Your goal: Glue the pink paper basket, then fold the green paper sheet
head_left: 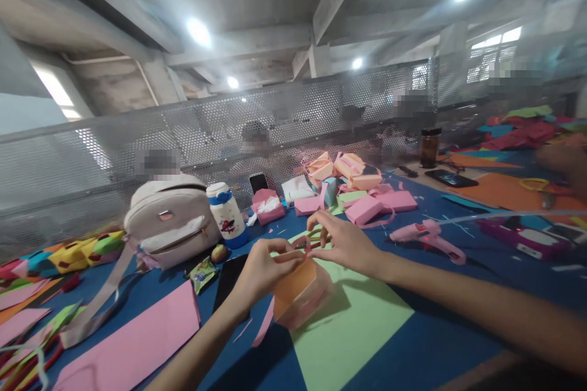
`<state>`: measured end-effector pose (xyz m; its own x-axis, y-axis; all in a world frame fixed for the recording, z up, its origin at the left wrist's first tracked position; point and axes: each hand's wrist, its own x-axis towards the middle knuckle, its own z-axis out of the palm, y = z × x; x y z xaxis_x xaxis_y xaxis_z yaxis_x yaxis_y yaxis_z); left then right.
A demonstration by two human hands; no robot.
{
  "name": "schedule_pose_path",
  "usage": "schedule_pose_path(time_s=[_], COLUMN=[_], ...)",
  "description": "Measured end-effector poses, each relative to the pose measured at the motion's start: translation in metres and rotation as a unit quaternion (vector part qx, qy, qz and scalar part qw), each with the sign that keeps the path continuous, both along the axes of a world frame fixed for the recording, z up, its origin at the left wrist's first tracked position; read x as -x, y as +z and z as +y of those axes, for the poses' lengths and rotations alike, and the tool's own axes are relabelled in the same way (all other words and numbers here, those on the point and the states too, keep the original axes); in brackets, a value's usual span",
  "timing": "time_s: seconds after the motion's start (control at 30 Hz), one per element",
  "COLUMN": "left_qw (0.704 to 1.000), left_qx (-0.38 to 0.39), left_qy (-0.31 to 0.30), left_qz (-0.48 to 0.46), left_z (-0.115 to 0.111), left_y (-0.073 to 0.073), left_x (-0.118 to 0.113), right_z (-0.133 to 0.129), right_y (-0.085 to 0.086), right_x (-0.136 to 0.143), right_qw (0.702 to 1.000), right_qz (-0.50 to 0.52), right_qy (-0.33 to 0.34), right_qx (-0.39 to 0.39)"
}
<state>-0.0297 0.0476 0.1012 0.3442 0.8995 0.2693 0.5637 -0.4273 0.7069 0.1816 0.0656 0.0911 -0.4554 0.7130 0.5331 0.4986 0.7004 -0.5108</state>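
An orange and pink paper box (pixel 300 293) is held at its upper edge, a little blurred, above a light green paper sheet (pixel 362 324). My left hand (pixel 268 269) pinches the box's top from the left, thumb and fingers together. My right hand (pixel 342 244) is at the far top edge, its thumb and fingers closed on a small pink piece by the box. A pink strip (pixel 263 324) hangs down at the box's left. Scissors with red and green handles (pixel 309 239) lie just behind the hands.
Behind are finished paper boxes (pixel 351 168), pink pieces (pixel 367 209), a bottle (pixel 227 215) and a white backpack (pixel 172 220). To the right lie a pink glue gun (pixel 424 233) and a purple device (pixel 525 238); pink sheets (pixel 132 342) at left. A person's blurred arm shows far right.
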Motion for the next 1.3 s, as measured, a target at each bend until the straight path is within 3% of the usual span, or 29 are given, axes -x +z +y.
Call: schedule_pose_path(time_s=[0.27,0.63,0.83,0.93,1.03,1.3], left_qw=[0.998,0.997,0.995,0.999,0.999,0.987], left_qx=[-0.016,-0.057,-0.091,-0.044,0.042,0.126], left_qy=[0.044,0.042,0.021,-0.016,-0.032,0.032], left_qz=[-0.033,-0.037,-0.029,-0.015,-0.009,-0.096], left_z=[0.003,-0.001,0.004,0.006,0.005,-0.002], left_y=[-0.004,-0.005,0.008,0.013,0.009,-0.012], left_x=[-0.003,-0.009,-0.004,0.000,0.002,-0.005], right_z=[0.001,0.000,0.007,0.009,0.008,0.014], right_y=[-0.007,-0.003,0.002,0.004,0.005,-0.010], right_x=[0.004,0.011,0.011,0.008,0.004,0.000], right_qw=[0.996,0.996,0.992,0.988,0.981,0.956], right_qz=[0.087,0.070,0.066,0.072,0.084,0.141], right_qy=[0.026,0.016,0.048,0.066,0.086,0.109], right_qx=[0.001,0.043,0.093,0.118,0.153,0.231])
